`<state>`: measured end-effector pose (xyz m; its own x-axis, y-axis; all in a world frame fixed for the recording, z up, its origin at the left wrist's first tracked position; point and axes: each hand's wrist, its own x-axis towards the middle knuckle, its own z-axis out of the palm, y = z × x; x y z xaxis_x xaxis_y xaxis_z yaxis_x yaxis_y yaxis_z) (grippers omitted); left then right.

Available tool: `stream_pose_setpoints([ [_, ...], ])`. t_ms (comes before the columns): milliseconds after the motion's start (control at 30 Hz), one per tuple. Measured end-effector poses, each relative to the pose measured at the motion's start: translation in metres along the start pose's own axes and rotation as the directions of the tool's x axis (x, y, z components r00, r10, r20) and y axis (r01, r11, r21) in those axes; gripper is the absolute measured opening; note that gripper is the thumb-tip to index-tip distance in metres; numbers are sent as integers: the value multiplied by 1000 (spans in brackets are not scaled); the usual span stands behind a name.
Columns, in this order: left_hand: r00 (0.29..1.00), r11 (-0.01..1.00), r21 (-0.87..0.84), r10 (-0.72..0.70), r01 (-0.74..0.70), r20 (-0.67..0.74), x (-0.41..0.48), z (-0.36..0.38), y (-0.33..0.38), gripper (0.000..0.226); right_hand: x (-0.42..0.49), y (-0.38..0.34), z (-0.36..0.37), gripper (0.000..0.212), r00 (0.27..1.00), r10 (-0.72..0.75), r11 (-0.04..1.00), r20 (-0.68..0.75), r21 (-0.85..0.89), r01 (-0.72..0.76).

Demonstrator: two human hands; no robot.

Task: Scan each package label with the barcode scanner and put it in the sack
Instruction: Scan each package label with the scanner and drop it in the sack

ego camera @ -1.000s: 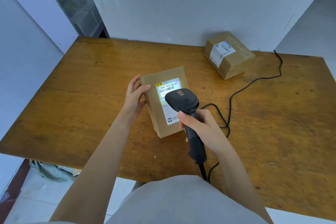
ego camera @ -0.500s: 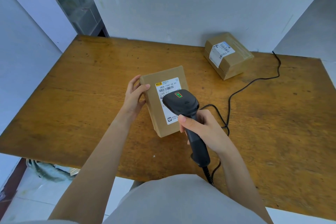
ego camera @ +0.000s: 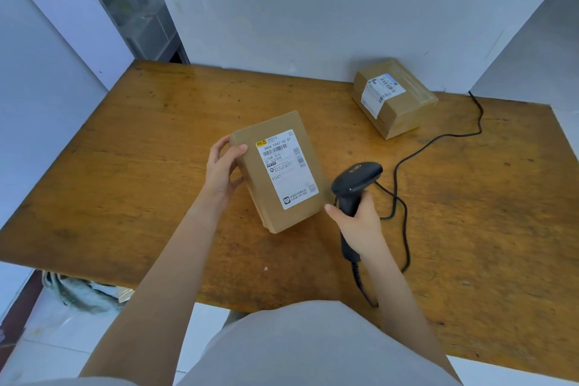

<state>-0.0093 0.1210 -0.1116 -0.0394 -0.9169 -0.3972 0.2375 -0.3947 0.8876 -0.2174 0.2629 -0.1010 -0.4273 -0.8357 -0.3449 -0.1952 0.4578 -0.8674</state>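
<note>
A: Package (ego camera: pixel 279 172), where?

B: Mid-desk (ego camera: pixel 156 166), tipped up so its label (ego camera: pixel 286 168) faces the person. Left hand (ego camera: pixel 222 171) grips the 9 o'clock edge, fingers (ego camera: pixel 221 145) behind it and thumb on top, propping it.

A: Scanner?

B: Barcode scanner (ego camera: pixel 355 185) sits just beside the package at 3 o'clock. Right hand (ego camera: pixel 360 224) is clenched round the handle. The head points off toward 1 o'clock, not at the label, so nothing is being read right now.

A: Containers?

B: Probably the sack (ego camera: pixel 81 293), crumpled on the floor at 7 o'clock below the desk edge. Can't tell its contents. The second package (ego camera: pixel 394 100) is at 1 o'clock by the wall, label up, well apart and not bagged. The cable (ego camera: pixel 404 160) loops at 3 o'clock.
</note>
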Motion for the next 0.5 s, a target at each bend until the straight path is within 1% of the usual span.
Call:
stream_pose_setpoints([
  [100, 999, 1000, -19, -12, 11, -51, 0, -8, 2, 60, 11, 28, 4, 52, 993, 102, 977, -52, -184, -110],
  [167, 997, 999, -24, -26, 24, -76, 0, -15, 2, 69, 12, 43, 8, 60, 989, 138, 926, -42, -349, -144],
  [233, 995, 999, -23, -42, 40, -87, -1, -22, 2, 80, 9, 53, 13, 70, 986, 166, 877, -3, -458, -149],
  [400, 987, 994, -54, -104, 98, -124, -9, -31, -6, 88, 2, 65, 31, 72, 988, 139, 829, 69, -554, -78],
  [500, 980, 987, -85, -149, 138, -133, -19, -37, -14, 91, -3, 65, 42, 75, 993, 114, 777, 19, -625, -77],
])
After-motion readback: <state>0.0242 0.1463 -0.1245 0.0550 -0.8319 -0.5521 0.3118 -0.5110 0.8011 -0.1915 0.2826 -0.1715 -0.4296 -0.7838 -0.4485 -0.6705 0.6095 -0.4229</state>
